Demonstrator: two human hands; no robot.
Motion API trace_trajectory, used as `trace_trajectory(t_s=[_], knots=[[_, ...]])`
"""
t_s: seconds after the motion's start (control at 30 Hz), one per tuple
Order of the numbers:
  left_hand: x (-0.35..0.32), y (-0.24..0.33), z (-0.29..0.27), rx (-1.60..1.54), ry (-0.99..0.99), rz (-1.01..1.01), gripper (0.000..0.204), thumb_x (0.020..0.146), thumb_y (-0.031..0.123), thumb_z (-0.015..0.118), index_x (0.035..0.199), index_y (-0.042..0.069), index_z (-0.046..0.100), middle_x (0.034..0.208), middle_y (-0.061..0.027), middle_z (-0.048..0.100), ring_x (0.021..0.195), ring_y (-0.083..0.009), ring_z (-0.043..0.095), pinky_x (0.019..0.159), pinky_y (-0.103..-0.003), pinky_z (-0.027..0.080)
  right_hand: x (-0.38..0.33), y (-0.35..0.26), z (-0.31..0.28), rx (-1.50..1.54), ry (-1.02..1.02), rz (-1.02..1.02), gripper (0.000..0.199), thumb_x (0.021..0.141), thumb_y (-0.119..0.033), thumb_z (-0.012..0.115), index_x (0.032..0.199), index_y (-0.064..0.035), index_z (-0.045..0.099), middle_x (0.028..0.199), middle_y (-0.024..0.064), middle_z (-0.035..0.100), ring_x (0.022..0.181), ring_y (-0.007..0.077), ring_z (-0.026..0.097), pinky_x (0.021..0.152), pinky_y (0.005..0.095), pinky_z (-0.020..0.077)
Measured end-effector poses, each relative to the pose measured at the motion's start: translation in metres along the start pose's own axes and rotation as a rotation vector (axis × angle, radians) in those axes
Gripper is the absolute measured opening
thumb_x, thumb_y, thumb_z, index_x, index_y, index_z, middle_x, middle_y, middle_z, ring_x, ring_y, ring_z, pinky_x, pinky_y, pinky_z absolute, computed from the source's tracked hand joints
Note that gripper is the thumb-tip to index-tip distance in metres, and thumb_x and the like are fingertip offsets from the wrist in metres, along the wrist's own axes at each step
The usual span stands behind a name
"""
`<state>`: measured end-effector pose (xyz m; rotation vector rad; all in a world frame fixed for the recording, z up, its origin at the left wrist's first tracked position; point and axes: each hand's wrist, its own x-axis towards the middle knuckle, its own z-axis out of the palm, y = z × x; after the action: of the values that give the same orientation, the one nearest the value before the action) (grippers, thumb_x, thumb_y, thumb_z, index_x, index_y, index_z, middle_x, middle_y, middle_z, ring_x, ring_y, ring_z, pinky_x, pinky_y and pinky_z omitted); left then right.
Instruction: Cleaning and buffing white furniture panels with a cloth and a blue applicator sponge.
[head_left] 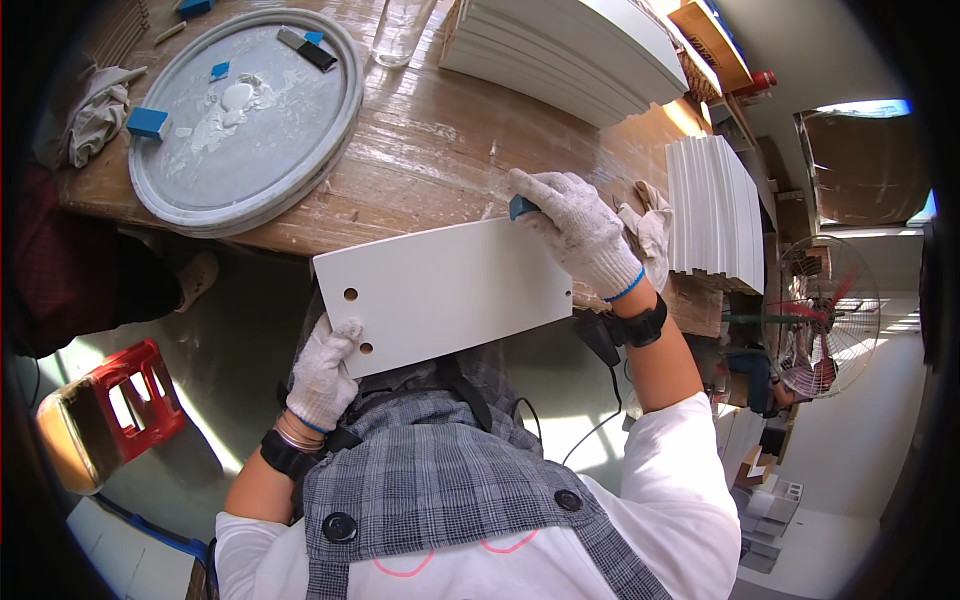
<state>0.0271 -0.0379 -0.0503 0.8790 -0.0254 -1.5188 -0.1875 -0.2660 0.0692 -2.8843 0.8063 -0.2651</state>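
A white curved panel point(450, 290) with two holes near its left end is tilted against the table's front edge, close to my body. At its lower left corner, my gloved left hand point(326, 372) grips the panel. My gloved right hand point(580, 225) is closed on a small blue sanding block point(522, 207), which is at the panel's upper edge near the right end. Both gloves are white knit; the right one has grey smudges.
On the wooden table point(430, 150) a round grey lid point(180, 190) bears white paste, blue blocks and a scraper point(307, 48). Stacked white panels point(560, 60) and another stack point(712, 205) stand right. A glove point(650, 230) lies nearby. A red stool point(140, 400), fan point(825, 315) and people are around.
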Motion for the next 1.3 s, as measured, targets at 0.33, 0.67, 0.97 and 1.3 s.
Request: trace_trajectory(t_s=[0.33,0.67,0.97,1.3], knots=[[0.0,-0.002,-0.005,0.033,-0.009,0.013,0.04,0.092,0.016,0.055,0.127,0.0,0.044,0.109,-0.0069,0.057,0.092,-0.0147,0.056,0.086,-0.033,0.05,-0.019,0.022,-0.016,-0.144,0.056,0.043,0.047,0.079,-0.006,0.064,0.124,-0.0059,0.053,0.105,0.0126,0.061,0.097,0.0323,0.057,0.084,0.041,0.0476],[0.0,-0.004,-0.006,-0.015,-0.038,0.03,0.04,0.093,0.014,0.052,0.13,0.002,0.042,0.116,-0.0091,0.055,0.105,-0.0192,0.057,0.091,-0.037,0.05,-0.032,0.038,-0.014,-0.113,0.144,0.084,0.049,0.078,-0.005,0.064,0.126,-0.0084,0.054,0.109,0.0128,0.061,0.101,0.032,0.057,0.084,0.0397,0.0479],[-0.001,-0.004,-0.007,-0.026,-0.057,0.017,0.041,0.094,0.014,0.053,0.131,0.003,0.041,0.118,-0.0096,0.055,0.107,-0.0204,0.057,0.093,-0.038,0.05,-0.035,0.035,-0.014,-0.129,0.192,0.037,0.051,0.077,-0.004,0.065,0.127,-0.0075,0.053,0.111,0.0137,0.061,0.1,0.0325,0.057,0.084,0.0396,0.0479],[-0.001,-0.004,-0.006,-0.012,-0.044,0.018,0.04,0.094,0.015,0.054,0.13,0.004,0.042,0.116,-0.0085,0.055,0.104,-0.0194,0.057,0.091,-0.037,0.05,-0.039,0.03,-0.011,-0.16,0.233,0.056,0.055,0.076,-0.002,0.065,0.128,-0.0065,0.052,0.109,0.0137,0.061,0.098,0.0338,0.057,0.084,0.0409,0.0477]])
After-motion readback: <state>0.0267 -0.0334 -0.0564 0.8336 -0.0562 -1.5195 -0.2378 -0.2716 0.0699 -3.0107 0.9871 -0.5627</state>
